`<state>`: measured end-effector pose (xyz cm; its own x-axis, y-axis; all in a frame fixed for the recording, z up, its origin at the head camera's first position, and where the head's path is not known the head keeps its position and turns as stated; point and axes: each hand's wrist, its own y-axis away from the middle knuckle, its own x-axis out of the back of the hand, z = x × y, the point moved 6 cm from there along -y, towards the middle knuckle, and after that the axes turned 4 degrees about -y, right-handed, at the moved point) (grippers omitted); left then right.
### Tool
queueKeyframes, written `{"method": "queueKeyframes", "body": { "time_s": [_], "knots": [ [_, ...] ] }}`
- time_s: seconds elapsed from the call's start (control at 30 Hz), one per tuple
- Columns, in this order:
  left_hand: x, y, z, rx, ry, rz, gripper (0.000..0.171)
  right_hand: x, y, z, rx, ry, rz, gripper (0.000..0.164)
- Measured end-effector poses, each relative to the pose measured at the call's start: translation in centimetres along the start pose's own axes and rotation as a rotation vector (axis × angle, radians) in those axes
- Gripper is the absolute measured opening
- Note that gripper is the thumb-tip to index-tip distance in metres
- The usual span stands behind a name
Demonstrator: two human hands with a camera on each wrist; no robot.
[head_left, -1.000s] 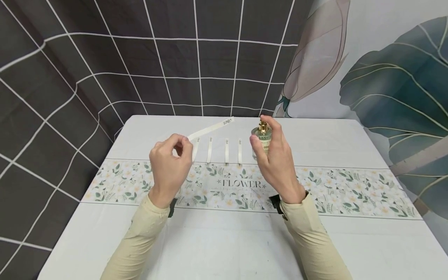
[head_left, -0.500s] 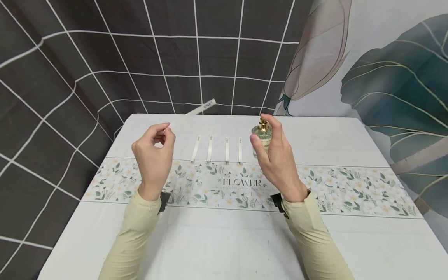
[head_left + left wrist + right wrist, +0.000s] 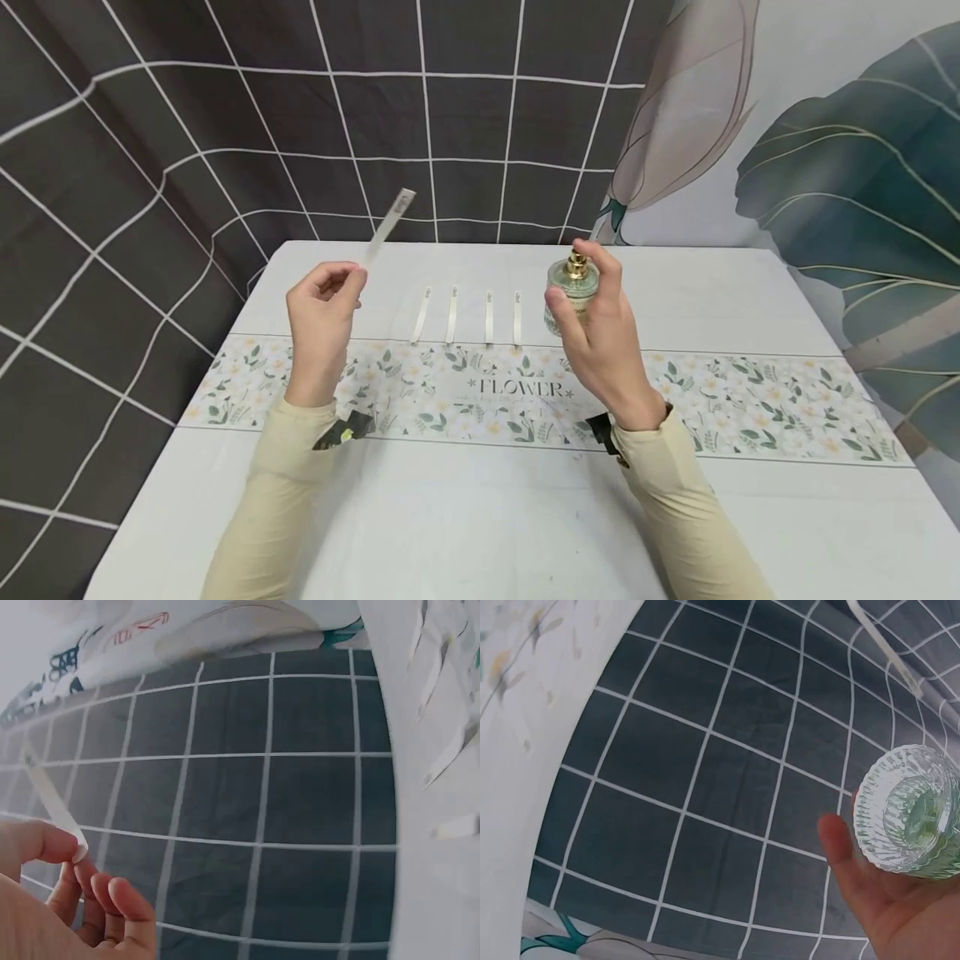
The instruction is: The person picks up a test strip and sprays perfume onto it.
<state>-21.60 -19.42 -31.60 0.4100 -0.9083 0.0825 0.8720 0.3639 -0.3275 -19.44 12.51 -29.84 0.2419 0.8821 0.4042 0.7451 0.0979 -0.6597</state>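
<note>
My left hand pinches the lower end of a white perfume test strip between thumb and fingers. The strip points up and slightly right, with small print near its tip; in the left wrist view the strip shows edge and face. My right hand grips a clear green glass perfume bottle, index finger on its gold spray top. From the right wrist view, the ribbed bottom of the bottle is visible. Much of its label is covered by the hand. The hands are well apart.
Several more test strips lie in a row on the white table, between the hands. A floral band printed "FLOWER" crosses the tabletop. A dark grid-patterned cloth stands behind and on the left.
The left hand has moved left, away from the bottle, and the strip has swung more upright. My right hand still holds the bottle, shifted slightly right, with the bottle tilted a little.
</note>
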Motion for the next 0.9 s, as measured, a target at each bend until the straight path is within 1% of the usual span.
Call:
{"method": "queueKeyframes", "body": {
  "time_s": [0.1, 0.2, 0.27, 0.37, 0.47, 0.57, 0.67, 0.8, 0.9],
  "knots": [
    [-0.1, -0.8, -1.6, 0.128, 0.086, -0.038, 0.006, 0.5, 0.0, 0.7, -0.009, -0.005, -0.021, 0.054],
    [-0.3, -1.5, -3.4, 0.258, 0.122, -0.084, 0.009, 1.0, 0.0, 1.8, -0.043, -0.008, -0.051, 0.055],
    [-0.4, -1.8, -4.6, 0.340, 0.118, -0.122, 0.014, 1.3, 0.1, 2.7, -0.077, -0.017, -0.075, 0.056],
    [-0.5, -2.2, -6.5, 0.449, 0.101, -0.199, 0.029, 1.7, 0.2, 4.2, -0.127, -0.018, -0.105, 0.059],
    [-0.5, -2.3, -8.3, 0.556, 0.087, -0.286, 0.042, 1.7, 0.4, 5.5, -0.168, 0.018, -0.132, 0.060],
    [-0.4, -2.1, -10.0, 0.652, 0.055, -0.350, 0.045, 1.6, 0.7, 6.6, -0.201, 0.070, -0.165, 0.060],
    [-0.4, -2.0, -11.4, 0.701, 0.018, -0.374, 0.039, 1.5, 0.8, 7.7, -0.222, 0.109, -0.197, 0.062],
    [-0.5, -1.9, -12.6, 0.711, -0.017, -0.369, 0.023, 1.4, 1.1, 9.1, -0.234, 0.141, -0.238, 0.065],
    [-0.5, -1.8, -13.0, 0.715, -0.039, -0.369, 0.018, 1.1, 1.3, 10.2, -0.254, 0.168, -0.270, 0.065]
  ]
}}
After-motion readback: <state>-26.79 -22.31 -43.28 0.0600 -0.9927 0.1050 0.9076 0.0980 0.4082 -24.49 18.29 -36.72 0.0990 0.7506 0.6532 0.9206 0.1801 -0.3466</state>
